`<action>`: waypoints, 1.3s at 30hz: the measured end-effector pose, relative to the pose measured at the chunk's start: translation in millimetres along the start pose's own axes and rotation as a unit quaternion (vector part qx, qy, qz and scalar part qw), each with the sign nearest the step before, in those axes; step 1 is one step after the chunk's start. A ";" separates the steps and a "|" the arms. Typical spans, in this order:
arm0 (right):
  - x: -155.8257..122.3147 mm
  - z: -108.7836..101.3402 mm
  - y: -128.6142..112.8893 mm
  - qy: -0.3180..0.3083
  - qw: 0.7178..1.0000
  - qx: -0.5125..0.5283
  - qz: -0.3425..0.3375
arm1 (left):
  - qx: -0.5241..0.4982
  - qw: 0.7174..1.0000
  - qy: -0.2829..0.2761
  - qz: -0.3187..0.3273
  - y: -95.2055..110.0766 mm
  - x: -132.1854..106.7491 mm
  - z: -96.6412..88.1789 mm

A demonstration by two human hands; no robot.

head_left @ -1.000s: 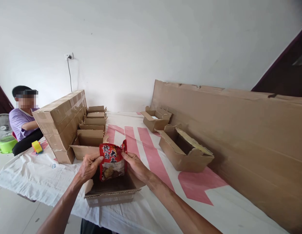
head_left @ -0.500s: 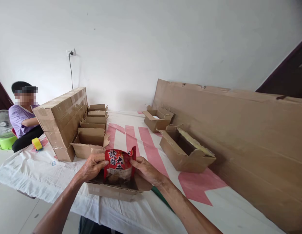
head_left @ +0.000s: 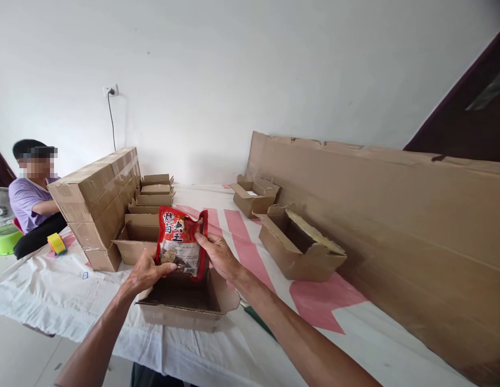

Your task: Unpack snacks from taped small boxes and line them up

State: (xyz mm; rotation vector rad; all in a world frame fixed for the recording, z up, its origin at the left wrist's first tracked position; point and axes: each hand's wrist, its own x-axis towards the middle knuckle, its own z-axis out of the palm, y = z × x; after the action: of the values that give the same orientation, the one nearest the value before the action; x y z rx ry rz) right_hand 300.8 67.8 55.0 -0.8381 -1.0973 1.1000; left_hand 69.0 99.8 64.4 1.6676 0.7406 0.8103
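I hold a red snack packet (head_left: 179, 242) with a clear window upright between both hands, above an open cardboard box (head_left: 184, 312) at the table's near edge. My left hand (head_left: 146, 273) pinches the packet's lower left corner. My right hand (head_left: 218, 255) grips its right edge, fingers closed. The box below looks empty inside as far as I can see.
A row of open boxes (head_left: 143, 228) runs back beside a stack of taped cartons (head_left: 97, 199) on the left. Two more open boxes (head_left: 299, 247) sit right, by a long cardboard sheet (head_left: 395, 215). A tape roll (head_left: 56, 243) lies far left, near a seated person (head_left: 30, 201).
The packet was low in the box mouth half a second ago; both hands have lifted it up clear of the box and tilted it slightly.
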 end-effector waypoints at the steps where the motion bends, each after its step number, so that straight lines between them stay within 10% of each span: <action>1: 4.9 1.1 -0.3 -0.018 1.000 -0.004 -0.007 | -0.003 1.000 0.021 0.002 -1.9 3.5 -2.0; 20: 32.0 -10.0 53.3 -0.056 0.996 -0.063 0.017 | -0.083 0.994 0.075 -0.020 -36.2 39.0 -12.5; 39: 44.1 -14.0 41.4 -0.055 0.997 -0.023 0.041 | -0.035 0.998 0.054 -0.023 -26.4 58.2 -18.3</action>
State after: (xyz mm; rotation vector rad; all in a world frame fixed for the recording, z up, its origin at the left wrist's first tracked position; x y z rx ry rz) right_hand 306.8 121.3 24.2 -0.8741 -1.1927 1.2053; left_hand 85.6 162.7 50.3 1.5483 0.8133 0.8896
